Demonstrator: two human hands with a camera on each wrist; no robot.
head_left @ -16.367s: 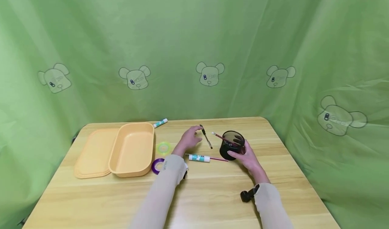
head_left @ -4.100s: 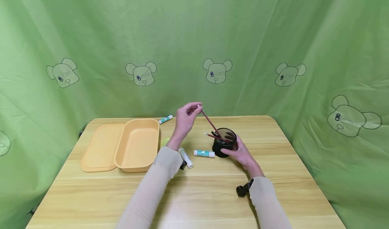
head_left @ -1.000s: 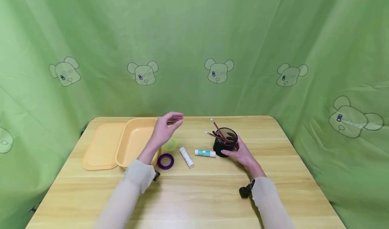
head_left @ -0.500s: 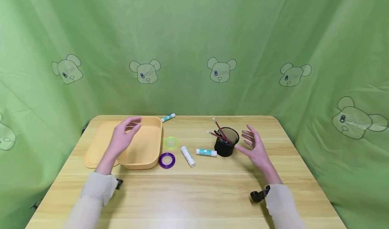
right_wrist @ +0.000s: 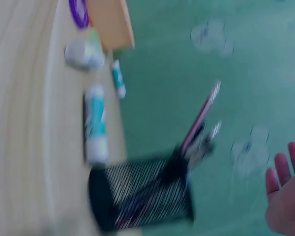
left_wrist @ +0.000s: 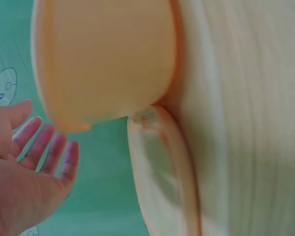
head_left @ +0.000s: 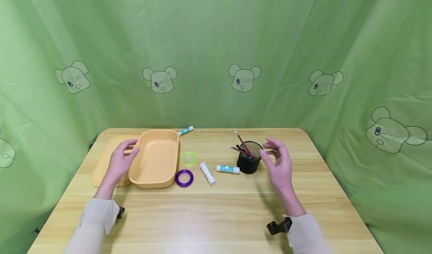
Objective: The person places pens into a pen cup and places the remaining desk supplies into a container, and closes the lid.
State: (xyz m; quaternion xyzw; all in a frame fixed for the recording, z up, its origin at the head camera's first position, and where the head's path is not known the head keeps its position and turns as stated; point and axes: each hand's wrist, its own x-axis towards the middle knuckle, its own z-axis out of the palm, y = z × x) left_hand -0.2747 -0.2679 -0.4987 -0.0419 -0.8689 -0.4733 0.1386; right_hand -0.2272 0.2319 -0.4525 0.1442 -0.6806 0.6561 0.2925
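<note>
My left hand (head_left: 120,161), fingers loosely bent and holding nothing, hovers at the left rim of the orange plastic box (head_left: 155,160), over its lid (head_left: 104,164). In the left wrist view the fingers (left_wrist: 39,147) spread just short of the box wall (left_wrist: 108,64). My right hand (head_left: 279,165) is raised beside the black mesh pen holder (head_left: 248,166), with nothing in its grasp. Two red pencils (head_left: 240,138) and a black pen lean in the holder toward the left. The right wrist view is blurred and shows the holder (right_wrist: 142,194) apart from the hand (right_wrist: 290,191).
Between box and holder lie a purple tape roll (head_left: 184,178), a yellow-green tape roll (head_left: 189,159), a white glue stick (head_left: 207,174) and a teal-and-white glue stick (head_left: 227,169). Another glue stick (head_left: 186,130) lies at the table's back edge. Green curtain surrounds the table.
The pen and pencils, earlier on the table, now stand in the holder. My right hand has let go of it. My left hand has moved left across the box to its left rim.
</note>
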